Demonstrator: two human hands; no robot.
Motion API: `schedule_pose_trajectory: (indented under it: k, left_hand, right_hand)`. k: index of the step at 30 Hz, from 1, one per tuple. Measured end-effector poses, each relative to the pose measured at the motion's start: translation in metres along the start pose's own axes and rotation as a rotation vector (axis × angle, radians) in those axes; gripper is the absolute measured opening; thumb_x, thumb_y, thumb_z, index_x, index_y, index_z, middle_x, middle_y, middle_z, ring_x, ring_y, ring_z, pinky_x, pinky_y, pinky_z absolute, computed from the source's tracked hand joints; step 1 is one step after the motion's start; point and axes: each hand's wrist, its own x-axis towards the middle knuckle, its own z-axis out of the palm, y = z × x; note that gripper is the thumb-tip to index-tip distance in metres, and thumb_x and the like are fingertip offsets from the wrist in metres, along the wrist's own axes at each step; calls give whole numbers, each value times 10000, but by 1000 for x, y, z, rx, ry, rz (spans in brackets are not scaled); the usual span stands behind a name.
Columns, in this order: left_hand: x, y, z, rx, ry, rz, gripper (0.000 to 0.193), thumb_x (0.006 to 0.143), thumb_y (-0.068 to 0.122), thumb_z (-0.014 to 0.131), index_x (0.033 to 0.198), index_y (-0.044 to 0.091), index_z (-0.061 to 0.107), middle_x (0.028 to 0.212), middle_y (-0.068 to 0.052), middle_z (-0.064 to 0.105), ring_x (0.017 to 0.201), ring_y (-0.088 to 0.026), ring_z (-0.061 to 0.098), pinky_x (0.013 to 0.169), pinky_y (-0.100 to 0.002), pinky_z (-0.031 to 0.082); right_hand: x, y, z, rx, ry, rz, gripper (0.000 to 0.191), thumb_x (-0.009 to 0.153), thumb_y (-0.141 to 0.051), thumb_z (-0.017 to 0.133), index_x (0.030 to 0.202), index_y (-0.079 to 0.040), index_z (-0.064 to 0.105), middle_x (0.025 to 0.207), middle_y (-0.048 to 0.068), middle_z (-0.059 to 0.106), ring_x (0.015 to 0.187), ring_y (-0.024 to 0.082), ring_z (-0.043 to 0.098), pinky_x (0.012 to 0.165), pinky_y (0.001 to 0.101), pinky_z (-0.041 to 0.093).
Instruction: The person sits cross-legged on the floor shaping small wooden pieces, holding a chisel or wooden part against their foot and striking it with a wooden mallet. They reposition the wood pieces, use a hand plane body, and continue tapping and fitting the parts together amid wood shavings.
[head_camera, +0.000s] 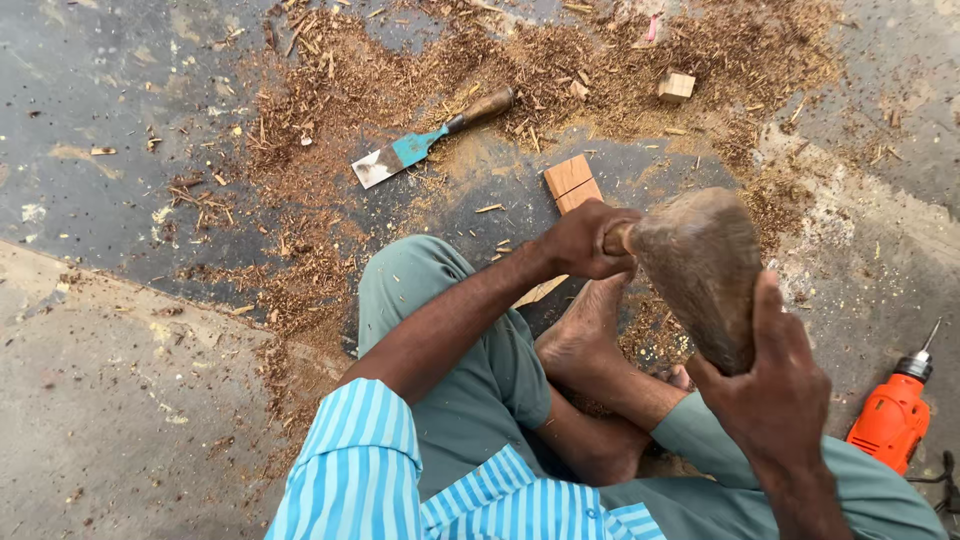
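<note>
Right hand (775, 385) gripped a wooden mallet (700, 270) raised just right of the left hand (583, 240), which clenched a tool handle (618, 238) upright over a wood block (573, 184) beyond the knuckles.

I log: short-sleeved shirt (365, 460), light blue and white stripes; grey-green trousers (470, 380); bare foot (585, 330).

Grey concrete floor (110, 420), darker and stained in places, strewn with sawdust (340, 90) and wood chips under flat daylight.
</note>
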Motion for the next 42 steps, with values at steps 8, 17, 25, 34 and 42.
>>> schedule_pose_trajectory:
  k: [8, 17, 25, 34, 42]
  left_hand:
    - [3, 22, -14, -37, -26, -209, 197, 802, 161, 769, 917, 59, 646, 683, -12, 639, 600, -113, 593, 584, -335, 515]
    - [-2, 11, -24, 11, 63, -251, 204, 786, 146, 766, 909, 54, 631, 682, -30, 633, 619, -112, 599, 605, -337, 521]
    - [0, 0, 0, 53, 22, -80, 295, 785, 212, 813, 995, 57, 674, 767, -94, 711, 700, -219, 740, 669, -350, 595]
    - [-51, 22, -23, 244, 151, -28, 366, 764, 216, 827, 1049, 65, 653, 857, -85, 706, 760, -239, 672, 757, -388, 523]
    - [19, 46, -31, 161, 276, -262, 646, 861, 386, 748, 1313, 5, 488, 1166, -165, 608, 1051, -233, 620, 891, -416, 540]
  right_hand:
    - [7, 4, -8, -24, -55, 48, 1162, 683, -279, 885, 1628, -56, 246, 1311, 300, 615, 1055, 439, 688, 829, 502, 600]
    - [-32, 23, 15, 384, 43, 261, 1204, 721, -262, 876, 1665, 25, 185, 1436, 328, 566, 1243, 383, 643, 1006, 437, 526]
    - [-15, -1, -11, 804, 421, 398, 1077, 703, -144, 858, 1588, 9, 263, 1193, 270, 629, 963, 367, 675, 753, 454, 576]
    - [0, 35, 5, 176, -4, 109, 1190, 647, -232, 895, 1629, -3, 263, 1234, 285, 632, 1024, 398, 691, 811, 474, 580]
    - [-26, 28, 21, 628, -61, 458, 1155, 694, -249, 865, 1638, 2, 249, 1290, 210, 638, 1076, 271, 671, 897, 371, 551]
